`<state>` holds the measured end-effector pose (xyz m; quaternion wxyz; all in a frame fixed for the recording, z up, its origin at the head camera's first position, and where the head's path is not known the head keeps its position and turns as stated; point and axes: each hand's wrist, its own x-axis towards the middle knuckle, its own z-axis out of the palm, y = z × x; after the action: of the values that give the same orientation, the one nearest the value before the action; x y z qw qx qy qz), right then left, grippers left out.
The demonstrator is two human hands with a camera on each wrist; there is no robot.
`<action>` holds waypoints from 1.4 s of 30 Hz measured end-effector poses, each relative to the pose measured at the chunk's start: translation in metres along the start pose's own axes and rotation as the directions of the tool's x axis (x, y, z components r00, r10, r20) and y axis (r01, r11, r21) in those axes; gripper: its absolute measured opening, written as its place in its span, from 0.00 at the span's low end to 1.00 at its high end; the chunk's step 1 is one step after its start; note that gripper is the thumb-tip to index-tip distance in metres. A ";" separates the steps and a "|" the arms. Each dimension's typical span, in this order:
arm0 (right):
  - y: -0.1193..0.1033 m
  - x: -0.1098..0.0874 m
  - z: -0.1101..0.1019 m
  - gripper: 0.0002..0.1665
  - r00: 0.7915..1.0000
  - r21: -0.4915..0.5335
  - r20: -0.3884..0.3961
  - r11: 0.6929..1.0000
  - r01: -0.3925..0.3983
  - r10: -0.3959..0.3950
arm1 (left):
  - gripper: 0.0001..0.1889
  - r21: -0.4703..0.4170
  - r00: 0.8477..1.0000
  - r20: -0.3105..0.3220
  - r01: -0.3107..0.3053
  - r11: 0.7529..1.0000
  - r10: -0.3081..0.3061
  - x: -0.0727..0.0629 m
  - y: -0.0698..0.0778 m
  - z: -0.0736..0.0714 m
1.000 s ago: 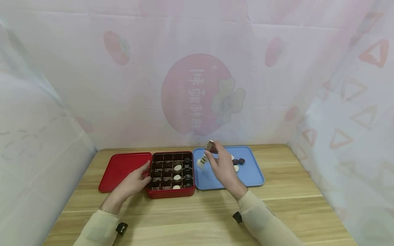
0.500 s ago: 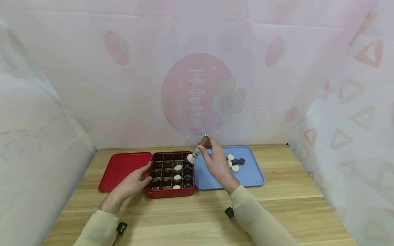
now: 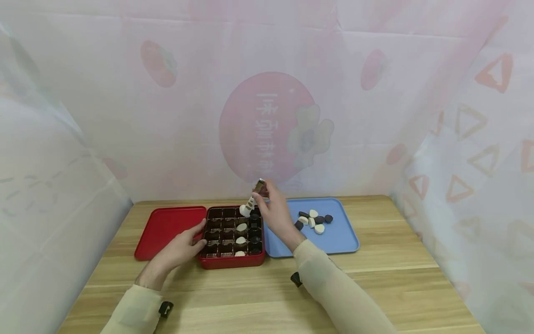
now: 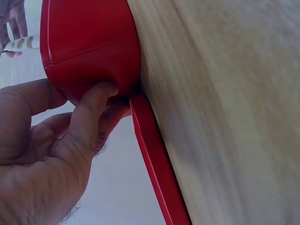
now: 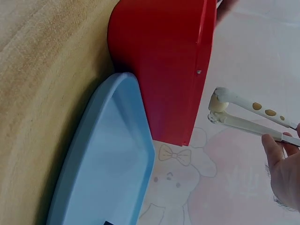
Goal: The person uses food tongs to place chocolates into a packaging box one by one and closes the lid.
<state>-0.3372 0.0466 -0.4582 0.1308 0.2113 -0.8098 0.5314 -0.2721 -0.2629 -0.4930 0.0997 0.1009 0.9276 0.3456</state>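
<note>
My right hand (image 3: 276, 214) pinches a pair of small tongs (image 3: 252, 200) with white, spotted arms. Between the tips they grip a whitish chocolate (image 5: 218, 105), seen best in the right wrist view. They hang over the far right part of a red chocolate box (image 3: 232, 263), whose dark insert is split into compartments. White and dark chocolates sit in the two right-hand columns; the compartments farther left look dark. My left hand (image 3: 182, 247) touches the box's left side, thumb and forefinger spread along it. In the left wrist view its fingertips (image 4: 107, 88) press the red wall.
To the left lies a flat red lid (image 3: 168, 232), right beside the box. A blue tray (image 3: 333, 241) stands against the box's right side and bears several white and dark chocolates (image 3: 319, 229). A printed curtain (image 3: 187, 120) hangs behind the wooden table (image 3: 233, 301).
My right hand has carried the tongs and the white chocolate leftward, from above the blue tray to above the box. My left hand has stayed at the box's left side.
</note>
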 end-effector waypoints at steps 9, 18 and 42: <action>0.005 0.009 0.007 0.11 0.998 -0.038 0.042 0.998 -0.049 0.051 | 0.41 0.017 1.000 -0.004 0.001 1.000 -0.001 0.002 0.002 0.002; 0.007 0.009 0.012 0.15 0.995 0.010 0.058 0.997 -0.083 0.082 | 0.41 0.017 1.000 -0.004 -0.005 1.000 0.005 0.003 0.001 0.002; 0.013 -0.031 -0.073 0.16 0.996 -0.033 -0.068 0.998 -0.056 0.054 | 0.41 -0.027 1.000 0.006 0.003 1.000 -0.003 0.003 0.003 0.003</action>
<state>-0.3173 0.1247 -0.4529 0.1466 0.1687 -0.8197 0.5274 -0.2739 -0.2575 -0.4938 0.1046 0.0991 0.9227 0.3576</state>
